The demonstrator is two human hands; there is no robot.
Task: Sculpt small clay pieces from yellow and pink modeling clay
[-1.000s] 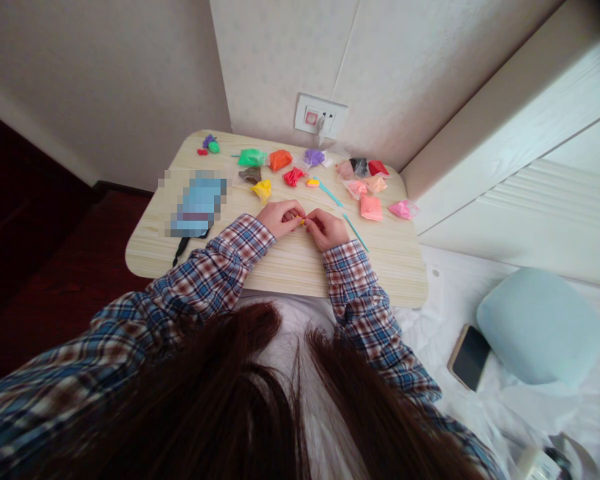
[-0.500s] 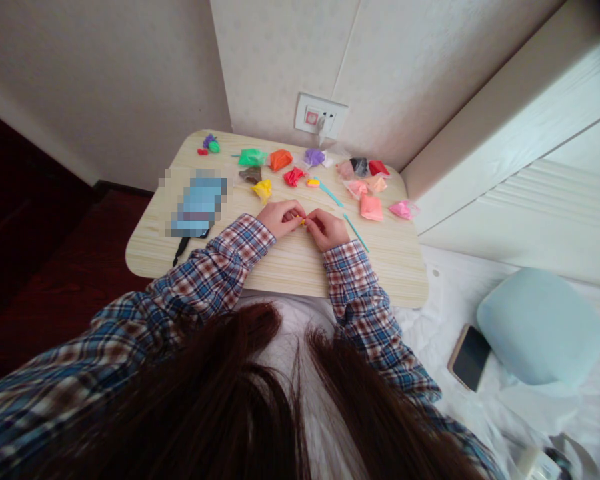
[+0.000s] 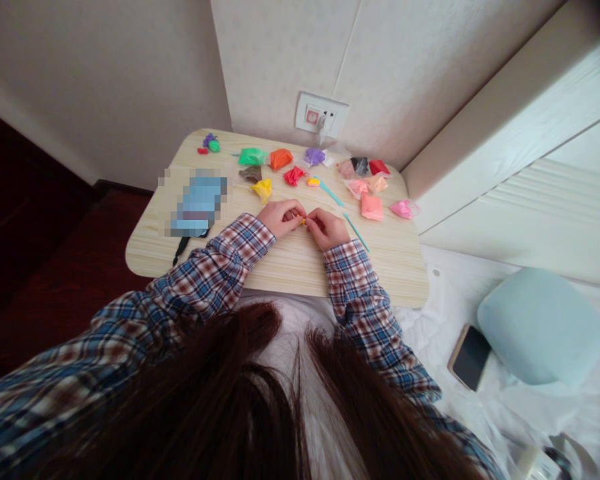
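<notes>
We are looking down on a pale wooden table (image 3: 280, 270), near whose middle the two hands are meeting. The left hand (image 3: 281, 219) is curling inward, its thumb and forefinger nearly closed on a small yellow piece (image 3: 303, 222); the right hand (image 3: 327, 229) is pinching the same piece from the opposite side, its other fingers folding in. The piece is lying between the two sets of fingertips, which are hiding much of its shape; whether it is touching the tabletop, we are not able to tell. Judging by its look, we are taking it to be very light, soft and easily dented, perhaps tacky rather than slippery, and we are favouring a gentle hold at its outer rim. Beyond the hands, a yellow bag (image 3: 263, 191) and a red bag (image 3: 295, 176) are limiting forward reach, while a teal stick (image 3: 356, 232) is lying just beside the right hand. Toward the table's near edge, we are finding open room for drawing the wrists back.
</notes>
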